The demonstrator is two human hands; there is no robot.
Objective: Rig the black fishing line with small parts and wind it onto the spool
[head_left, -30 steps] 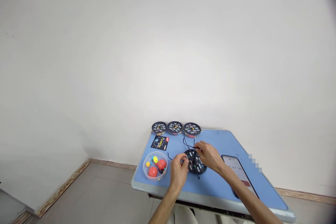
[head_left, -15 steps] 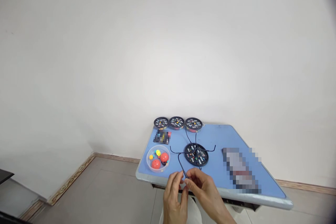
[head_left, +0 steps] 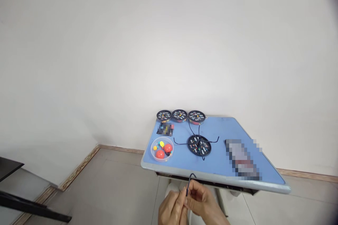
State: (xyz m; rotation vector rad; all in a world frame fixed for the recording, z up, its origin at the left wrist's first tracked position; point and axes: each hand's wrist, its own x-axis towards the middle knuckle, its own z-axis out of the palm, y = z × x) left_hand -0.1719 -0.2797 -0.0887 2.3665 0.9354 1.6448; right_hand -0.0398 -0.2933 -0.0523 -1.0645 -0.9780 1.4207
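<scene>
Both hands meet just below the table's front edge. My left hand (head_left: 173,208) is closed on the lower end of a thin black rod (head_left: 189,182), whose bent top sticks up. My right hand (head_left: 202,202) pinches at the same end from the other side, fingertips touching those of the left. Beyond them on the blue table (head_left: 219,126) lies a round black disc (head_left: 194,149) with several thin black curved arms spreading from its middle. To its left, a clear round tub (head_left: 151,154) holds red balls (head_left: 160,154) and small yellow and blue pieces.
Three round containers with black printed lids (head_left: 179,115) line the table's back left. A small pixelated packet (head_left: 165,129) lies before them. On the right lies a long pixelated object (head_left: 243,160). A dark furniture edge (head_left: 9,167) shows at far left.
Both hands have drawn the black rod down and back, away from the disc to below the table edge. The table sits slightly higher in view.
</scene>
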